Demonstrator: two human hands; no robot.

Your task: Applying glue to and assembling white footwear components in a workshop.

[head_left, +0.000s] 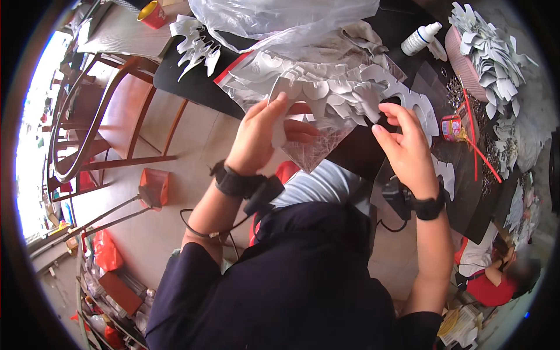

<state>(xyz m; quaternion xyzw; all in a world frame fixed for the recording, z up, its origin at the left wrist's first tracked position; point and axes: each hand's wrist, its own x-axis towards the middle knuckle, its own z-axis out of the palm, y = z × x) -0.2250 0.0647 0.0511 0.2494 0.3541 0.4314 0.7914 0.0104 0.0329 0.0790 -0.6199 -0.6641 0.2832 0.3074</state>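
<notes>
My left hand [261, 131] is closed on a clear plastic bag [312, 153] with a red strip along one edge. Its thumb lies on a white cut piece, and its other fingers show through the clear film beneath. Many thin white scalloped pieces [350, 96] lie heaped in or on the bag; which, I cannot tell. Just right of that heap, my right hand [408, 146] has its thumb and fingertips apart, with nothing visible between them. Beside it, a larger white scalloped sheet [417, 105] lies on the black table [361, 153].
A cloudy plastic bag [280, 20] covers the table's far side. On the right are a white bottle [421, 39], a pink basket [461, 64] of grey-white pieces, a small tin [452, 128] and red sticks [483, 157]. A wooden chair [125, 114] stands left. Another person [493, 283] sits lower right.
</notes>
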